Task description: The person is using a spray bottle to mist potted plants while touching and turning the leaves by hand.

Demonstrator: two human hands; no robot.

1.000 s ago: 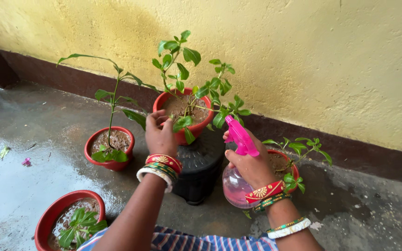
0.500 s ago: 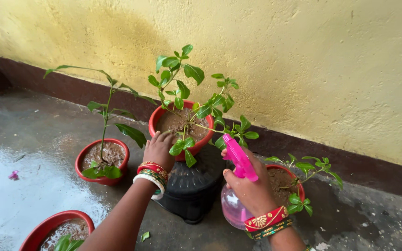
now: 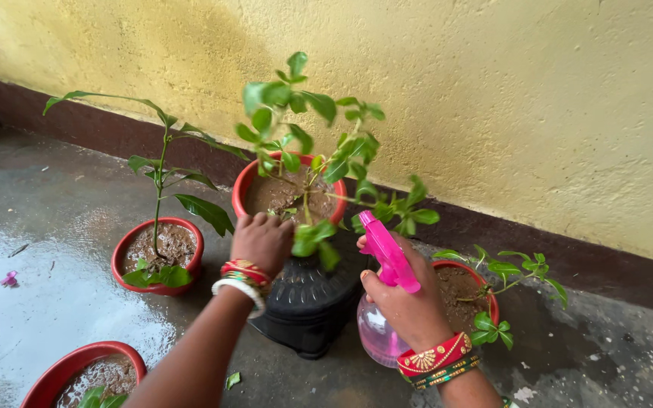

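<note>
The right hand (image 3: 406, 298) gripped a spray bottle (image 3: 384, 302), its fingers wrapped around the bright pink spray head, whose nozzle pointed up and left toward the leaves; the pale pink, see-through body of the bottle hung below the hand, just beside a black stand (image 3: 307, 298). No label could be made out on the bottle. The left hand (image 3: 262, 240) rested at the near rim of the raised red pot (image 3: 255, 185), fingers curled together over the edge, touching the rim or the soil, which of the two could not be told. That pot sat on top of the black stand and held a leafy green plant (image 3: 304, 143). Four red pots showed in all: the raised one, one to the left on the floor (image 3: 126, 253) with a tall thin plant, one at the lower left edge (image 3: 54, 374), and one behind the right hand (image 3: 485, 283) with a small low plant. All stood on wet grey floor (image 3: 39, 302) along a yellow wall (image 3: 493, 91) with a dark base strip. Both wrists wore red, gold and white bangles.
</note>
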